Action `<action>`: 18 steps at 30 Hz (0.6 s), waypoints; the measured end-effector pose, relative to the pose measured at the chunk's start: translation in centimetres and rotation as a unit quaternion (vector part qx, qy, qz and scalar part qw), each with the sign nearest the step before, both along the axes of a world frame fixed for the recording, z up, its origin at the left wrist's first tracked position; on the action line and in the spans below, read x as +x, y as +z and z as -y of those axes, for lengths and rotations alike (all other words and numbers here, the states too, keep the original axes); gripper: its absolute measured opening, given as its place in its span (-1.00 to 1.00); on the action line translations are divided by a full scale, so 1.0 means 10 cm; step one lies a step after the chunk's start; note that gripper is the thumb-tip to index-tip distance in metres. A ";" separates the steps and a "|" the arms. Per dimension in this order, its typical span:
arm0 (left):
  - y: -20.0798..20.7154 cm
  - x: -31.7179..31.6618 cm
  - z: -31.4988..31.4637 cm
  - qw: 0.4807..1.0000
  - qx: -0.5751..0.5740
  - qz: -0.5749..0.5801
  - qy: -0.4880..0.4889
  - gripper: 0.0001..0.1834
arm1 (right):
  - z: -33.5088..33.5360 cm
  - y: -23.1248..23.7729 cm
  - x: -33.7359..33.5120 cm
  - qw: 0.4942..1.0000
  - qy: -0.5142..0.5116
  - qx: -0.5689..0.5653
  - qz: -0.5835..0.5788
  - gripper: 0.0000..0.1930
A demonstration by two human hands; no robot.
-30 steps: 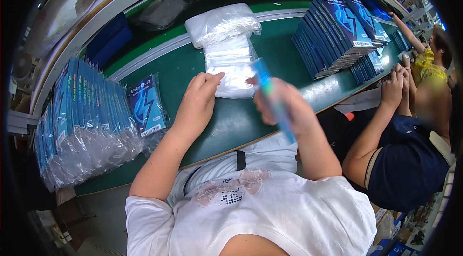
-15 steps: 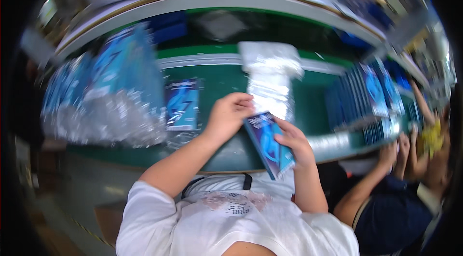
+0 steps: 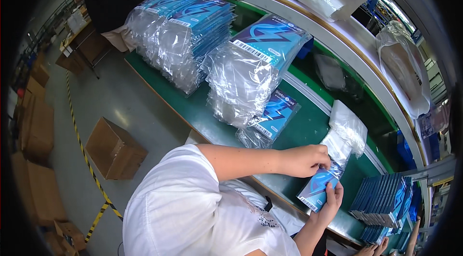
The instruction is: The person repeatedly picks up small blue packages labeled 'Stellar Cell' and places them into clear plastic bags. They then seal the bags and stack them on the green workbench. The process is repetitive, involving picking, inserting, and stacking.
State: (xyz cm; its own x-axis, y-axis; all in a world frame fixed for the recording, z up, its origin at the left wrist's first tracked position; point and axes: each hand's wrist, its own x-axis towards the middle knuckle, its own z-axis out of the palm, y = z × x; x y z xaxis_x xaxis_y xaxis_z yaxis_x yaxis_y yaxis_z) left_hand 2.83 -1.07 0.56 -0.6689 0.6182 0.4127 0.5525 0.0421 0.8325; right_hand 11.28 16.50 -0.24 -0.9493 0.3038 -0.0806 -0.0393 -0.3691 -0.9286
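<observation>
Blue flat box (image 3: 318,189): gripped by left hand (image 3: 305,160) at top, right hand (image 3: 332,200) beneath, just beside clear bag stack (image 3: 346,133) on green desk (image 3: 308,130).

Blue box (image 3: 318,189) with lightning pattern; green bench (image 3: 308,133); clear bags (image 3: 345,135).

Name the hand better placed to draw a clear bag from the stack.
Left, probably. The left hand lies beside the stack of clear plastic bags; the right hand supports the flat blue printed box.
</observation>
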 end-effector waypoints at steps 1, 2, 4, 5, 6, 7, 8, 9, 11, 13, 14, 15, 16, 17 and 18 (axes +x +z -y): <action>0.01 0.01 0.01 0.996 0.050 0.074 0.006 -0.79 | 0.01 0.01 0.01 1.000 -0.012 0.013 -0.011 -0.73; 0.02 0.02 0.01 0.984 0.100 0.147 0.013 -0.78 | 0.02 0.02 0.03 0.999 -0.023 0.026 -0.021 -0.75; -0.06 0.04 -0.03 0.940 0.186 0.285 0.034 -0.67 | 0.05 0.04 0.06 0.998 -0.044 0.040 -0.033 -0.79; -0.08 0.07 -0.07 0.915 0.221 0.333 0.050 -0.66 | 0.09 0.04 0.06 0.998 -0.033 0.026 -0.039 -0.80; -0.10 0.12 -0.14 0.887 0.256 0.380 0.062 -0.65 | 0.12 0.03 0.07 0.999 -0.025 0.015 -0.045 -0.81; -0.10 0.15 -0.19 0.854 0.289 0.426 0.074 -0.64 | 0.15 0.02 0.08 0.999 -0.017 0.004 -0.051 -0.81; -0.11 0.17 -0.17 0.817 0.321 0.479 -0.017 -0.67 | 0.18 0.00 0.08 0.999 -0.013 0.005 -0.047 -0.82; -0.09 0.19 -0.15 0.816 0.332 0.472 -0.034 -0.68 | 0.23 0.03 0.07 0.999 -0.007 0.038 -0.019 -0.83; -0.03 0.20 -0.11 0.813 0.354 0.458 -0.068 -0.69 | 0.10 -0.15 0.06 1.000 0.005 0.020 -0.003 -0.61; 0.04 0.13 -0.03 0.796 0.377 0.471 -0.047 -0.71 | 0.14 0.09 0.11 0.993 0.089 0.072 0.008 -0.39; 0.09 0.11 0.02 0.779 0.395 0.484 -0.037 -0.72 | 0.17 0.21 0.13 0.987 0.129 0.097 0.013 -0.28; 0.13 0.11 0.04 0.763 0.413 0.497 -0.030 -0.72 | 0.17 0.25 0.12 0.979 0.143 0.140 -0.047 -0.20; 0.16 0.14 0.03 0.774 0.408 0.483 -0.033 -0.73 | 0.17 0.29 0.10 0.965 0.154 0.182 -0.106 -0.13; 0.20 0.24 0.03 0.792 0.363 0.489 -0.035 -0.72 | 0.17 0.32 0.07 0.946 0.165 0.223 -0.164 -0.05; 0.22 0.32 0.01 0.813 0.330 0.476 -0.056 -0.71 | 0.18 0.36 0.05 0.938 0.143 0.239 -0.206 -0.14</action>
State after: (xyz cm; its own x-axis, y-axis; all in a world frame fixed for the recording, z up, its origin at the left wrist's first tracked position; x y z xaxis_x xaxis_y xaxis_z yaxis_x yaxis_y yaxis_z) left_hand 6.05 -1.19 2.73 -0.8346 0.5508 0.0072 -0.3857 -0.5937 0.7062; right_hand 11.76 14.67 3.33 -0.9182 -0.0594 0.3917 -0.3941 0.0350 -0.9184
